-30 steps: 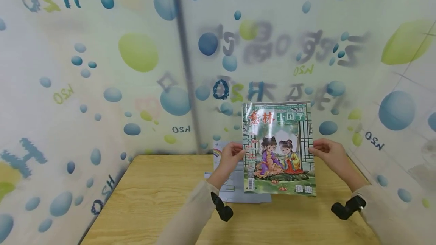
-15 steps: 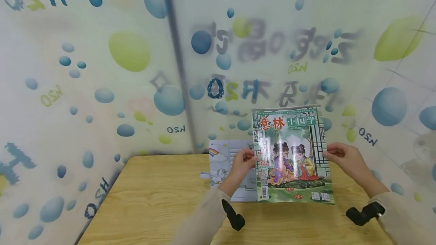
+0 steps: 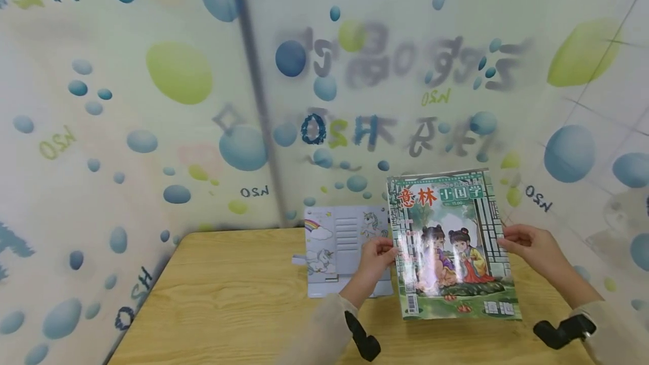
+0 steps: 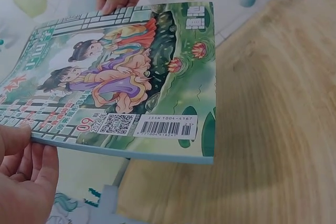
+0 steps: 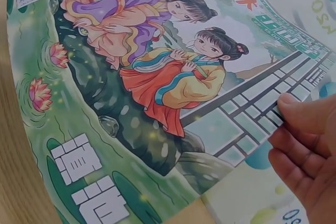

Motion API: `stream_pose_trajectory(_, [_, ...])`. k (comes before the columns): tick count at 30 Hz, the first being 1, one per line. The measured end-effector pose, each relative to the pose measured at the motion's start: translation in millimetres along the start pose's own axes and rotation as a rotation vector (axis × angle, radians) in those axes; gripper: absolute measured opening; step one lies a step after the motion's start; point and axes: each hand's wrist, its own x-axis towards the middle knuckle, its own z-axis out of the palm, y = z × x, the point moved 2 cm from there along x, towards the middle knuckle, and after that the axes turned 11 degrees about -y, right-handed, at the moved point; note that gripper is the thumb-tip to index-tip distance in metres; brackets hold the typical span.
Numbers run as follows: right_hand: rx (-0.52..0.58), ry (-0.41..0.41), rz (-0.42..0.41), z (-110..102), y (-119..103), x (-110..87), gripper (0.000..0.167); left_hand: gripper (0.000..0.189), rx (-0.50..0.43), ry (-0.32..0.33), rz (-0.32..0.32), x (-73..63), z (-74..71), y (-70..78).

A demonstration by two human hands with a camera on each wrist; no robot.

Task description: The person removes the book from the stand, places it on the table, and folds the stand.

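A green illustrated magazine (image 3: 453, 246) with two cartoon children on its cover is held up, tilted, above the right side of the table. My left hand (image 3: 375, 266) pinches its left edge, thumb on the cover and fingers beneath, as the left wrist view shows. On the opposite edge my right hand (image 3: 534, 249) pinches the magazine the same way; the right wrist view shows the thumb on top of the cover (image 5: 173, 77). Behind the left hand stands a pale unicorn-print book stand (image 3: 347, 235), its right edge partly hidden by the magazine.
The wooden table (image 3: 228, 286) reaches back to a curtain-like wall (image 3: 203, 128) printed with bubbles and letters. A small pale tab (image 3: 299, 260) sticks out at the left of the stand. Black wrist cameras are strapped over both sleeves.
Both hands have carried the magazine to the right and lower in the head view, uncovering more of the unicorn stand. The head view itself has shifted slightly. Both pinches stay on the magazine.
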Motion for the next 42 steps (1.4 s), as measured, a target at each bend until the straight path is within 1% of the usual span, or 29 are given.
stream_pose_trajectory(3, [0.007,-0.007,0.011,0,6,-4.7,0.038,0.015,0.007,-0.005,0.005,-2.1,6.0,-6.9])
stream_pose_trajectory(9, [0.032,-0.032,0.028,-1,17,-11.2,0.039,0.016,-0.021,0.003,-0.010,-3.5,16.7,-20.0])
stream_pose_trajectory(12, [0.044,-0.053,0.053,-1,22,-14.6,0.041,0.015,-0.040,0.013,-0.028,-4.6,21.7,-24.9])
stream_pose_trajectory(16, [0.057,-0.079,0.092,-1,30,-19.1,0.043,0.014,-0.044,0.022,-0.059,-6.5,27.4,-31.2])
stream_pose_trajectory(20, [0.067,-0.098,0.114,-2,37,-22.4,0.043,0.013,-0.042,0.022,-0.079,-7.2,33.0,-37.7])
stream_pose_trajectory(23, [0.077,-0.117,0.130,-1,44,-23.6,0.046,0.012,-0.036,0.024,-0.077,-7.4,36.7,-43.6])
stream_pose_trajectory(29, [0.086,-0.177,0.198,-1,59,-23.8,0.054,0.012,-0.010,0.037,-0.068,-10.3,44.3,-54.4])
stream_pose_trajectory(34, [0.088,-0.233,0.236,-2,70,-26.3,0.055,0.011,-0.002,0.038,-0.099,-12.6,52.2,-60.2])
stream_pose_trajectory(38, [0.103,-0.247,0.243,-1,77,-28.5,0.057,0.010,0.008,0.051,-0.130,-12.2,57.1,-65.6])
stream_pose_trajectory(42, [0.118,-0.250,0.252,2,84,-30.2,0.058,0.009,-0.010,0.078,-0.193,-11.9,61.4,-72.5])
